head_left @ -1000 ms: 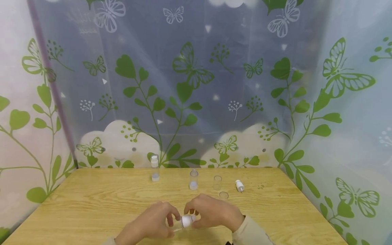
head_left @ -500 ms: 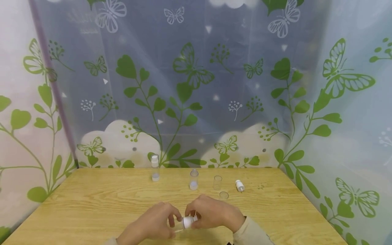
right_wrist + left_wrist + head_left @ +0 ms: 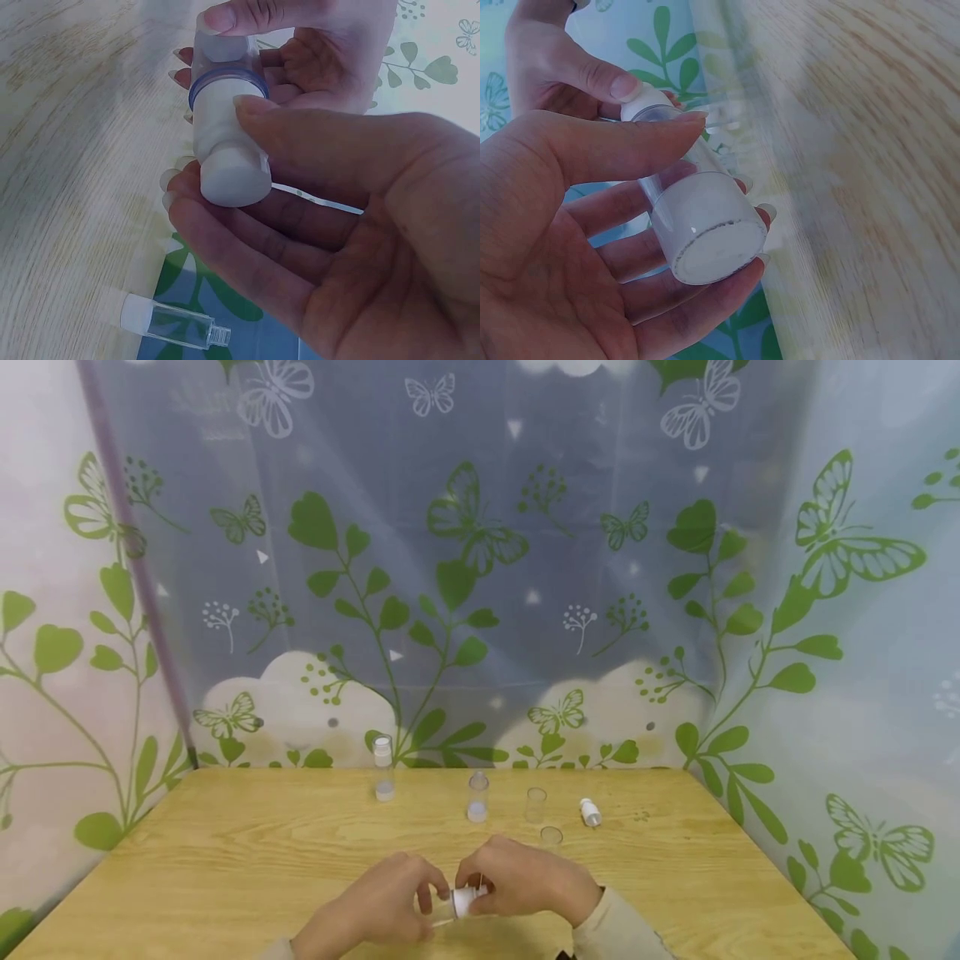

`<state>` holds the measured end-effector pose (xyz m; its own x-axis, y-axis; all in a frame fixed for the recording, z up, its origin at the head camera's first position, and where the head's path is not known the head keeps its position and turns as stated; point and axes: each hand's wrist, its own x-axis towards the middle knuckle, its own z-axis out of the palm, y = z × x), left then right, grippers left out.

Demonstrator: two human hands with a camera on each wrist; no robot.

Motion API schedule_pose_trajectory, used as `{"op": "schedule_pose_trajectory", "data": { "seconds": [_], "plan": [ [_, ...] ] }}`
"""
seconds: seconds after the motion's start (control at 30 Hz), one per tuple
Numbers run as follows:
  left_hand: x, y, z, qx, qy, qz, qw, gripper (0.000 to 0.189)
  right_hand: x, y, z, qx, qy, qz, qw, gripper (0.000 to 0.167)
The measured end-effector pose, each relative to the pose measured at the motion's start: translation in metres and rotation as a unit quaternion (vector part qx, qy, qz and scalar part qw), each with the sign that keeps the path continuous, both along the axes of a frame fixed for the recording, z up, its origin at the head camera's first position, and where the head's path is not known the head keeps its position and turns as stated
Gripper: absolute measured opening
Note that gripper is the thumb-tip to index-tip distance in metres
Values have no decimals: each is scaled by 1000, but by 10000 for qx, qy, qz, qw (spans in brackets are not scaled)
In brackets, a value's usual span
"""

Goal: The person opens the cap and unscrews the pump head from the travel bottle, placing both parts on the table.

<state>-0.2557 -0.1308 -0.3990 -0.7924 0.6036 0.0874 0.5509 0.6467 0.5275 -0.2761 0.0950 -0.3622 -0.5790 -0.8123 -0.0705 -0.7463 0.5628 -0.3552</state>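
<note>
Between both hands, above the wooden table (image 3: 225, 868), lies a tilted pump bottle (image 3: 701, 202) with a clear body and a white base. My left hand (image 3: 386, 897) grips the clear body, thumb on one side and fingers round the other, as the left wrist view shows. At the opposite end, my right hand (image 3: 517, 878) pinches the white pump top (image 3: 232, 142) between thumb and fingers. A bluish clear rim rings the bottle where the white top meets the body. Whether the top is fully seated cannot be told.
At the back stand a bottle with a white pump (image 3: 383, 768) and a clear bottle with a bare neck (image 3: 477, 800). Right of these are a clear cap (image 3: 536, 807), another clear cap (image 3: 551, 836) and a loose white pump (image 3: 590, 812). A patterned curtain (image 3: 480, 610) hangs behind the table.
Both hands keep their hold on the bottle. It shifts slightly to the right in the head view, and the right fingers change position a little on the pump top.
</note>
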Motion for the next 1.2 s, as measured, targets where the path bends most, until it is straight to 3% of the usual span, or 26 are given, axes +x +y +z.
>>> {"op": "schedule_pose_trajectory", "data": {
  "seconds": [0.9,1.2],
  "plan": [
    [-2,-1,0,61,-21,-111,9999,34,-3,-1,-5,68,-102,59,9999,14],
    [-1,0,-1,80,51,-149,9998,34,-5,0,-5,-13,12,299,9996,10]
  ]
}}
